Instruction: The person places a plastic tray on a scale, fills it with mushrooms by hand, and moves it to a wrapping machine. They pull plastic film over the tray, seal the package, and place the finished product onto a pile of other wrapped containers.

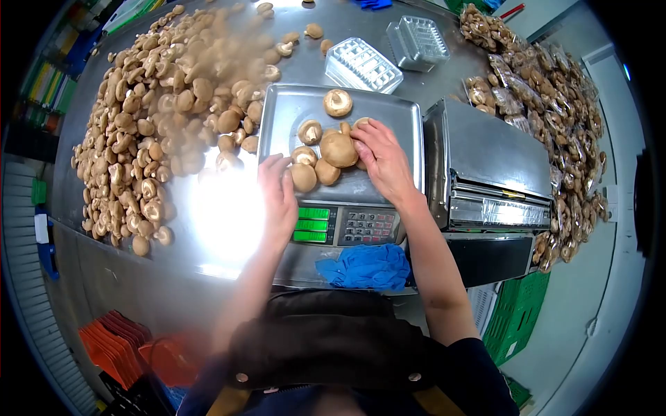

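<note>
Several brown shiitake mushrooms [338, 150] lie grouped on the metal pan [388, 187] of a weighing scale, some showing their pale gills. One mushroom [337, 102] sits apart near the pan's far edge. My right hand [386, 163] curls over the group's right side, its fingers on a partly covered mushroom and its thumb against the large cap. At the pan's left edge is my left hand [277, 197], thumb apart from the fingers and no mushroom visible in it. Green displays [311, 225] and a keypad [369, 226] show on the scale's front.
A big heap of loose mushrooms [128, 142] covers the table's left side. Clear plastic trays [362, 66] stand behind the scale. To the right are a film wrapping machine [496, 163] and many wrapped packs [569, 114]. Blue gloves or cloth [368, 267] lie before the keypad.
</note>
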{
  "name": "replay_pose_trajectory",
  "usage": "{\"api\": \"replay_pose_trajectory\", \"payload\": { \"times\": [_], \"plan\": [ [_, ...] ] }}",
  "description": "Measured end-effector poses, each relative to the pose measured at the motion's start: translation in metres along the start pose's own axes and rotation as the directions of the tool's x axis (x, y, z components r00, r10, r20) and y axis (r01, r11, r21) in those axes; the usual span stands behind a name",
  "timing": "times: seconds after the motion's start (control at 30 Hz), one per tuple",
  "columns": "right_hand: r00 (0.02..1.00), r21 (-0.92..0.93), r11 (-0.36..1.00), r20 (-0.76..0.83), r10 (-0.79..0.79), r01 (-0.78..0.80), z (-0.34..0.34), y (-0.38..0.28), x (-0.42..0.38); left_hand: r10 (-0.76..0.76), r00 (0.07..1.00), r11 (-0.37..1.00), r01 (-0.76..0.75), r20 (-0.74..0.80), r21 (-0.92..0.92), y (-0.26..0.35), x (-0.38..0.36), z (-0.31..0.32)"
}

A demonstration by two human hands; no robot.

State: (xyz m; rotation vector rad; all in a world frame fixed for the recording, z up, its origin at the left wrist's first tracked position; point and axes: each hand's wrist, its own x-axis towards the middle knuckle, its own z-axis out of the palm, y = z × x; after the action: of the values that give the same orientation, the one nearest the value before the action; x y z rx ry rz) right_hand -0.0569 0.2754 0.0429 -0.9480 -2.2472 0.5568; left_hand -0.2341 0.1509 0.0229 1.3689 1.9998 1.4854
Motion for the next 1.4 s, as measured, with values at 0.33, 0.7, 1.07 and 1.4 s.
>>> {"api": "replay_pose_trajectory", "payload": {
  "times": [0.33,0.7,1.07,1.4],
  "plan": [
    [0.969,-0.248,0.94,0.011,0.247,-0.236,0.018,0.005,0.095,0.127,0.988,0.953,-0.147,0.093,0.266,0.01,-0.001,0.003],
    [0.945,0.35,0.918,0.321,0.068,-0.186,-0.003,-0.047,0.104,-0.164,0.986,0.851,0.148,0.012,-0.504,-0.008,0.025,-0.011],
    [0.929,0.409,0.865,-0.098,0.358,-0.291,-0.028,-0.027,0.044,-0.055,0.972,0.988,0.087,0.227,-0.129,0.045,0.06,-0.003],
    [0.866,0.281,0.882,-0.228,0.445,-0.379,-0.021,0.015,-0.028,0.007,0.995,0.971,0.017,0.099,-0.238,-0.028,0.047,-0.007]
  ]
}}
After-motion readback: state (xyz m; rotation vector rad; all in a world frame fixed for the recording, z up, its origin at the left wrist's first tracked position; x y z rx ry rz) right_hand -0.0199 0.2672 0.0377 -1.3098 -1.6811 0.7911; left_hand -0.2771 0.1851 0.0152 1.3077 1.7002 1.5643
